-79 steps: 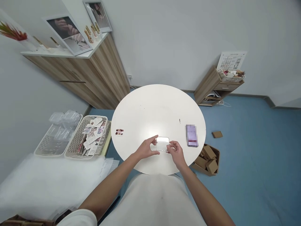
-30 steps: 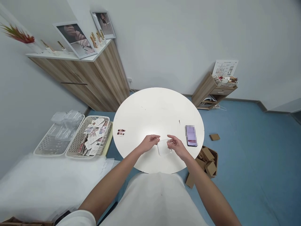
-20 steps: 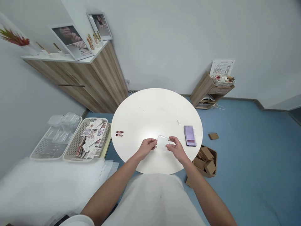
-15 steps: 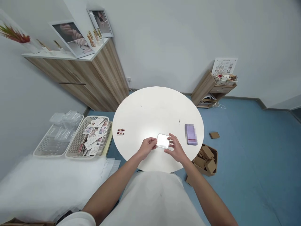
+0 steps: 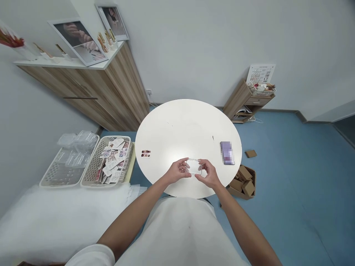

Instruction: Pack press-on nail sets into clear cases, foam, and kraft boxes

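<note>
2 hands [image 5: 175, 173] hold 1 case [image 5: 194, 167] (see-through).

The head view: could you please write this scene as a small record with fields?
Held: clear case
Grip: left hand on its left end, right hand on its right end
Below: white table
Table, left: two rows of dark red pieces
Table, right: purple, pixelated item
Far left: basket with printed cards
Floor, right: carton holding brown boxes
</note>
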Available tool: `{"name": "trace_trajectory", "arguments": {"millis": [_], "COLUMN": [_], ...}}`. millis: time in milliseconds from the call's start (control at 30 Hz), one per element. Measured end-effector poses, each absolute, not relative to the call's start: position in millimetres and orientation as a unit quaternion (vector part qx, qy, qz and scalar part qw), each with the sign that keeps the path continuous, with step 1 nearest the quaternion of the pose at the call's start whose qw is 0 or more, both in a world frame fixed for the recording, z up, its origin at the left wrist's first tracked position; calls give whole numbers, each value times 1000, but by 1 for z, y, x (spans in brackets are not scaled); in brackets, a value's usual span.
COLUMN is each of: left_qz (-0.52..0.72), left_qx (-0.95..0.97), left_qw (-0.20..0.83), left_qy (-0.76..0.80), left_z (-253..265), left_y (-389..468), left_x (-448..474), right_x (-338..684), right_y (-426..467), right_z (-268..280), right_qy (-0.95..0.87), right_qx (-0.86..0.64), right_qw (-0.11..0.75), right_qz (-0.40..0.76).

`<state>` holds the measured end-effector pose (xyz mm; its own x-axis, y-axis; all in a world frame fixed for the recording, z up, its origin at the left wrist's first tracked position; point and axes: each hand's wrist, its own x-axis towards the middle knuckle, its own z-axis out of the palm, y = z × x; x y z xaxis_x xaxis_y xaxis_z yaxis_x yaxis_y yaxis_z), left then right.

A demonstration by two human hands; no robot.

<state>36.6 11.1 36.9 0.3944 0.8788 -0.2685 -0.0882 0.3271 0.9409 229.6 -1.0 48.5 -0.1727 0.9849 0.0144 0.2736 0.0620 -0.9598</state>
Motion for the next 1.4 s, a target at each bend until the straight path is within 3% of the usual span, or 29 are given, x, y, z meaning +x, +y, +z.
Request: {"name": "trace_trajectory", "arguments": {"millis": [467,867,1233,1400], "left_qz": [321,293,292,297], "left_qx": [485,426,448,429], "left_qw": [712,744,674,650], "left_qy": [394,424,509,553], "left_z": [25,2,-24,-49], "left_y": [0,-14,-22,-17], "left_x": [18,7,13,18], "right_x": [199,202,192,191], "right_y": [-16,-26,-13,-22], "right_z": [27,25,-7,-28], "right_qy": [-497,-510,-387,-395], "right_qx": [-565,-608,-645,-663], "right_qw": [449,345,304,309], "right_qz": [482,501,585,556]}}
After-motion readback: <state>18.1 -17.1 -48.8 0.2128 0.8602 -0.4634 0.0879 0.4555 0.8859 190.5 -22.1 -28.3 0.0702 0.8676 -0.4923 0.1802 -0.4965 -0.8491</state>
